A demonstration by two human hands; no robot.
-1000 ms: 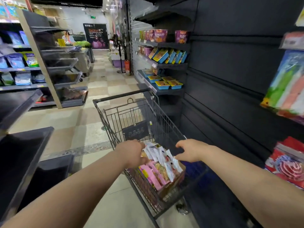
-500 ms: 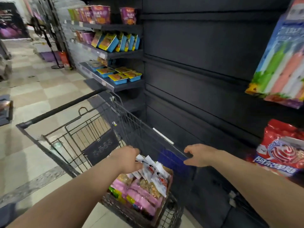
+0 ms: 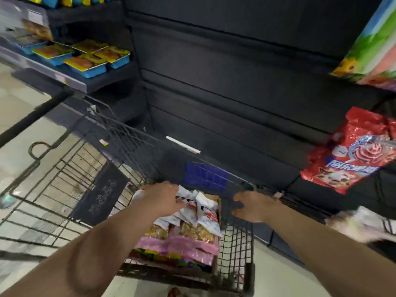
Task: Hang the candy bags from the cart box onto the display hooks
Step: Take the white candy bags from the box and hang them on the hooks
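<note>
Tiled shop floor [image 3: 21, 99], black slatted display wall [image 3: 235, 82]. One wire cart [image 3: 64, 189] stands beside it, holding one cardboard box [image 3: 218, 202]. One red lollipop bag [image 3: 351, 155] hangs at the right. The left hand [image 3: 160, 198] curls its fingers [image 3: 179, 203] round the white candy bags [image 3: 201, 209] topping the box. The right hand [image 3: 255, 207] is half curled at the cart rim, its grip too blurred to tell.

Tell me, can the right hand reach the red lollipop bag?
Probably yes: the right hand is at the cart rim, and nothing stands between it and the red lollipop bag hanging to its right.
</note>
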